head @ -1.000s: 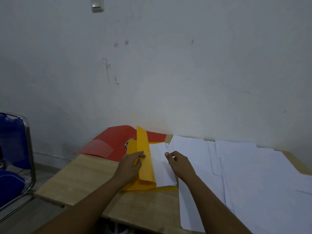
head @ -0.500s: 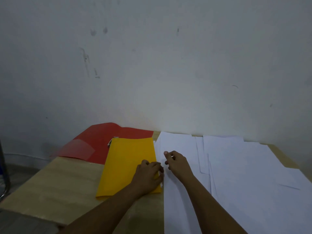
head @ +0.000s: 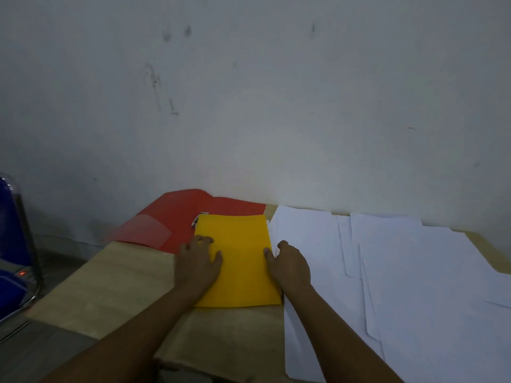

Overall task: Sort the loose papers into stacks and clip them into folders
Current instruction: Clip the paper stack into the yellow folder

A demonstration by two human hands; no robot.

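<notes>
Yellow folder [head: 239,261] closed flat on table [head: 110,286], overlapping red folder [head: 179,219]. Left hand [head: 197,265] pressing its left edge, fingers spread; right hand [head: 290,265] curled against right edge, beside loose papers [head: 401,272]. Risk: sliding could drag sheets askew or off.

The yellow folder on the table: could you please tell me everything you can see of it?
The yellow folder is a plain, matte sheet cover that looks like thin card, closed and lying flat on the wooden table. Its far left corner overlaps the red folder, where a small clip shows at the edge. White loose papers lie just to its right. The left hand rests on its left side, and the right hand touches its right edge with the thumb on the cover.
</notes>
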